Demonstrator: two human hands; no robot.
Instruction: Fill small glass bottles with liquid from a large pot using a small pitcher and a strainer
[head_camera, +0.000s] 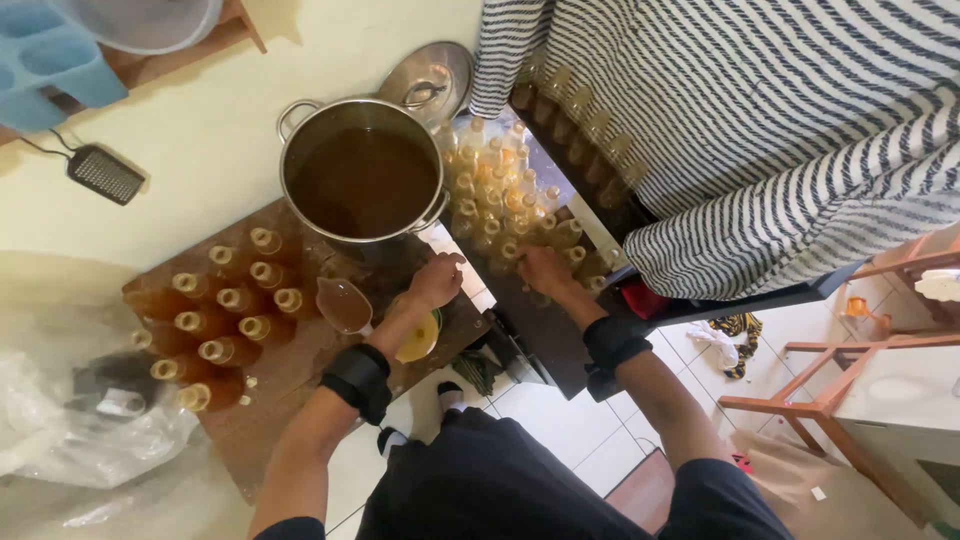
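Amber-filled bottles (500, 205) at upper centre are touched by the right hand (545, 270), grip unclear; left hand (436, 280) is clenched beside the stockpot (362, 170). Bottles should be kept upright.

A pot (362, 180) of brown liquid is the landmark. Its lid (428, 78) leans on the wall just behind it. A black grater (104, 174) hangs well to the pot's left, with a blue tray (50, 60) above that. Striped cloth (760, 130) drapes to the pot's right. Clear plastic (60, 430) lies at lower left, a wooden stool (850, 380) at far lower right.
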